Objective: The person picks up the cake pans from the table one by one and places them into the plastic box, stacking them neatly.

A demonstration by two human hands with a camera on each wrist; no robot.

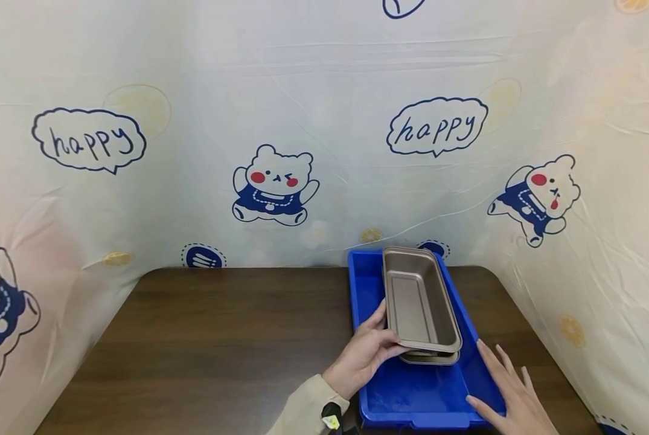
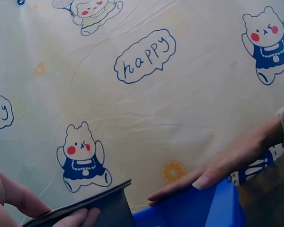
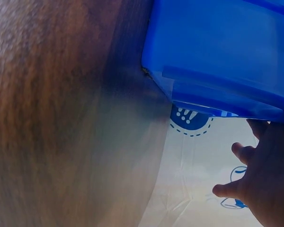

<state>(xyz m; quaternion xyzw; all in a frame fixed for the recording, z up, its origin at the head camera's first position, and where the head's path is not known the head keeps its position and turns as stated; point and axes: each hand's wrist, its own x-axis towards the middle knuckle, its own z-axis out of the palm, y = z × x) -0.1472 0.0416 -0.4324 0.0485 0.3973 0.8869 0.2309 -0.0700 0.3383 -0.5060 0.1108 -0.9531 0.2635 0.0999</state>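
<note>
A brownish-metal loaf pan [image 1: 413, 302] sits tilted in a blue plastic bin [image 1: 411, 389]. Below its near end shows the rim of a second pan [image 1: 433, 360], mostly hidden by the upper one. My left hand [image 1: 363, 356] pinches the upper pan's near left corner. In the left wrist view, its thumb and fingers are on either side of the pan's edge [image 2: 111, 203]. My right hand [image 1: 515, 396] touches the bin's right wall near the front corner, fingers spread and mostly straight. The right wrist view has those fingers [image 3: 246, 153] beside the bin [image 3: 222, 52].
A dark brown wooden table [image 1: 221, 344] stretches left of the bin, with a narrow strip on its right. A pale printed cloth [image 1: 324, 90] hangs behind and along both sides. The bin reaches close to the table's back edge.
</note>
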